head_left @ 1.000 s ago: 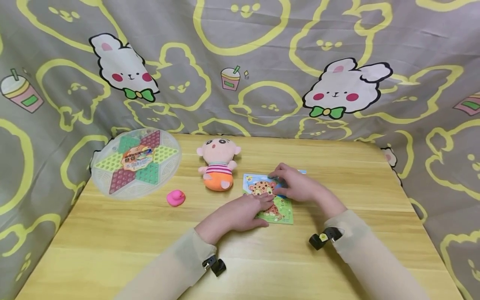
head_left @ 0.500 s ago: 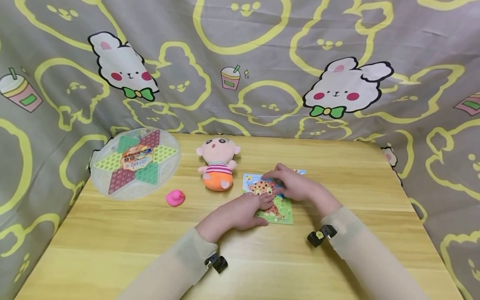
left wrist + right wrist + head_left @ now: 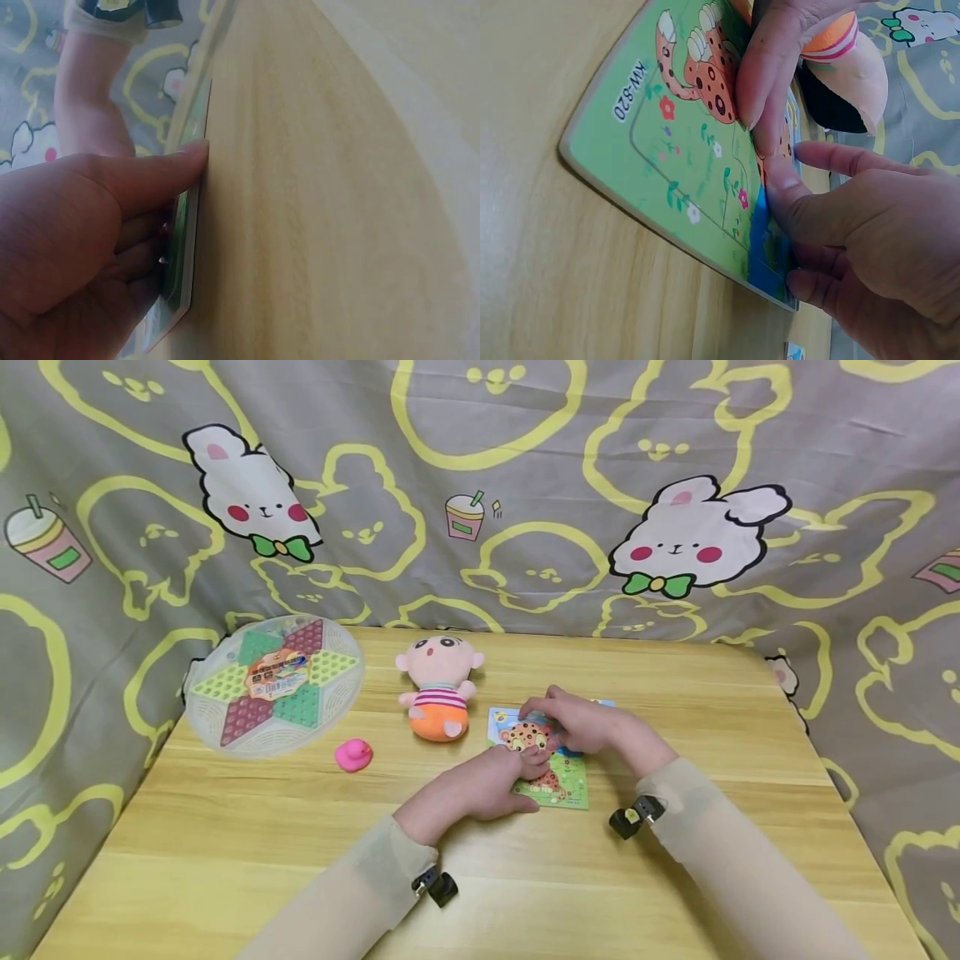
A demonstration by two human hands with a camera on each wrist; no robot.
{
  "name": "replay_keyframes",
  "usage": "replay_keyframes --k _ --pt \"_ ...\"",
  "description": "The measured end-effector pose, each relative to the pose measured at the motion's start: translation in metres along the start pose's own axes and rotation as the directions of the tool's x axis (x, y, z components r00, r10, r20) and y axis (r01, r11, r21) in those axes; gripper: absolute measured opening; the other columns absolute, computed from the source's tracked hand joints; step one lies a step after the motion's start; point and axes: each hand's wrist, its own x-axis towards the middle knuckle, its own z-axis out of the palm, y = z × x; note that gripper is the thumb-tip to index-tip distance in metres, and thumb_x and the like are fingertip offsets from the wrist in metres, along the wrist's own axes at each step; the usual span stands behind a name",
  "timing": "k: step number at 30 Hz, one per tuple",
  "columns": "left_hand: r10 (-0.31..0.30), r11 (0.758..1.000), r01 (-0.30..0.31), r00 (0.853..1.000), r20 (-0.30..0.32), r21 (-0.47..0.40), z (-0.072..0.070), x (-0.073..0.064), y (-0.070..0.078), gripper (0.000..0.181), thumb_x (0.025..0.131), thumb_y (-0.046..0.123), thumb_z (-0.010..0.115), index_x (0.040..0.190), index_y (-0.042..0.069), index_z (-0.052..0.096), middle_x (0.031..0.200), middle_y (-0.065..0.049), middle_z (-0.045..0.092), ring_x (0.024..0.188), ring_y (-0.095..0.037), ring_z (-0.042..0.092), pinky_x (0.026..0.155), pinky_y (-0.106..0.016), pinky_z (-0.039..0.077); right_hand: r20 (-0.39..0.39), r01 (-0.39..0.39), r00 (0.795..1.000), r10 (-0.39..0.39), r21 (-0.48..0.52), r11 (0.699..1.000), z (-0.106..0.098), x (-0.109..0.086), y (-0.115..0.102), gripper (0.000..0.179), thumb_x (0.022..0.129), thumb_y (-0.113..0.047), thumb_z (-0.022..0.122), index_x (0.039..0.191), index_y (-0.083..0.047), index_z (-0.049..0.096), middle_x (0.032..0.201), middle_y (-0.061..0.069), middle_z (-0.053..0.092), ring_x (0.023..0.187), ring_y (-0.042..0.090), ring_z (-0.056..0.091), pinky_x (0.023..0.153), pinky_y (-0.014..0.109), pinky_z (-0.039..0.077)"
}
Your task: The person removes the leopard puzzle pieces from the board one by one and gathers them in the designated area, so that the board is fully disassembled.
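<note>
A flat jigsaw puzzle board (image 3: 566, 789) with a spotted cartoon leopard on green and blue lies on the table. My left hand (image 3: 491, 781) rests on its left side with the fingertips on the leopard; in the left wrist view, the left thumb (image 3: 187, 157) lies along the board's near edge. Over the upper right part is my right hand (image 3: 588, 724). The right wrist view has its thumb (image 3: 791, 199) touching the board beside the left fingers, the other fingers spread near the far and right edges. Whether a loose piece lies under them is hidden.
A small blue printed piece (image 3: 606, 703) lies just beyond the right hand. To the left are a plush doll (image 3: 438, 693), a pink rubber duck (image 3: 353, 755) and a round Chinese checkers board (image 3: 273, 685). A patterned curtain (image 3: 540, 602) borders the wooden table (image 3: 525, 893).
My right hand has shifted slightly left over the board, its wrist and forearm moving with it. The left hand has stayed almost still on the leopard.
</note>
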Motion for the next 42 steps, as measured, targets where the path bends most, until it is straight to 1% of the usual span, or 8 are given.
replay_keyframes --k 6,13,18,21,24,27,33,42 --pt "0.006 1.0 -0.006 1.0 -0.002 -0.005 0.001 0.0 0.0 0.061 0.1 0.033 0.076 0.153 0.01 0.056 0.164 0.002 0.039 0.153 -0.017 0.033 0.126 -0.036 0.025 0.004 -0.008 1.0 0.008 0.049 0.999 0.0 0.002 0.001 0.054 0.093 -0.001 0.079 0.14 -0.02 0.059 0.112 0.012 0.048 0.089 0.023 0.055 0.083 0.04 0.053" --pt "0.021 1.0 -0.021 1.0 -0.015 0.01 0.002 0.001 -0.003 0.062 0.1 0.033 0.076 0.153 0.009 0.054 0.164 -0.001 0.039 0.153 -0.017 0.034 0.125 -0.032 0.025 -0.04 0.025 0.999 -0.022 0.081 0.996 0.002 0.001 0.004 0.058 0.091 -0.004 0.082 0.142 -0.017 0.058 0.116 0.009 0.054 0.099 0.024 0.057 0.091 0.043 0.053" --pt "0.026 0.999 -0.026 1.0 -0.015 0.03 0.003 0.0 -0.002 0.063 0.1 0.034 0.075 0.153 0.009 0.054 0.164 -0.002 0.038 0.152 -0.019 0.035 0.125 -0.035 0.026 -0.077 0.017 0.997 -0.011 0.076 0.997 0.005 -0.002 0.004 0.063 0.091 -0.005 0.083 0.148 -0.006 0.055 0.119 0.01 0.057 0.098 0.022 0.058 0.089 0.04 0.053" --pt "0.016 1.0 -0.015 1.0 -0.012 0.02 0.002 0.0 -0.002 0.062 0.1 0.034 0.076 0.154 0.011 0.054 0.165 0.0 0.037 0.152 -0.019 0.036 0.125 -0.035 0.027 -0.101 0.006 0.995 0.001 0.07 0.998 0.008 -0.003 0.004 0.061 0.091 -0.007 0.083 0.145 0.001 0.056 0.118 0.01 0.057 0.096 0.02 0.058 0.088 0.039 0.054" --pt "0.01 1.0 -0.01 1.0 -0.009 0.007 0.001 0.0 -0.002 0.063 0.1 0.033 0.076 0.154 0.012 0.053 0.166 0.001 0.036 0.153 -0.02 0.034 0.126 -0.038 0.027 -0.132 -0.008 0.991 0.019 0.077 0.997 0.01 -0.005 0.004 0.059 0.091 -0.01 0.084 0.142 0.003 0.059 0.115 0.009 0.056 0.096 0.02 0.059 0.089 0.039 0.054" --pt "0.008 1.0 -0.008 1.0 -0.008 0.0 0.001 -0.001 -0.002 0.063 0.1 0.033 0.076 0.155 0.012 0.052 0.166 0.002 0.035 0.153 -0.02 0.033 0.126 -0.039 0.026 -0.161 -0.01 0.987 0.025 0.091 0.996 0.012 -0.007 0.004 0.058 0.09 -0.012 0.086 0.14 0.004 0.061 0.114 0.009 0.056 0.096 0.021 0.058 0.089 0.039 0.054" --pt "0.003 1.0 -0.003 1.0 -0.006 0.005 0.001 0.0 -0.001 0.063 0.1 0.033 0.076 0.155 0.012 0.052 0.166 0.002 0.036 0.154 -0.019 0.032 0.126 -0.037 0.026 -0.197 -0.016 0.98 0.036 0.107 0.994 0.017 -0.011 0.004 0.052 0.092 -0.007 0.082 0.14 0.0 0.063 0.115 0.007 0.056 0.1 0.021 0.059 0.091 0.04 0.054" --pt "0.01 0.999 -0.01 1.0 -0.006 0.033 0.001 0.001 -0.001 0.063 0.1 0.033 0.076 0.155 0.011 0.053 0.165 0.0 0.039 0.153 -0.017 0.033 0.126 -0.037 0.027 -0.265 0.036 0.964 -0.011 0.09 0.995 0.026 -0.012 0.006 0.043 0.097 -0.01 0.078 0.138 -0.001 0.064 0.118 0.007 0.058 0.101 0.02 0.061 0.091 0.042 0.054"
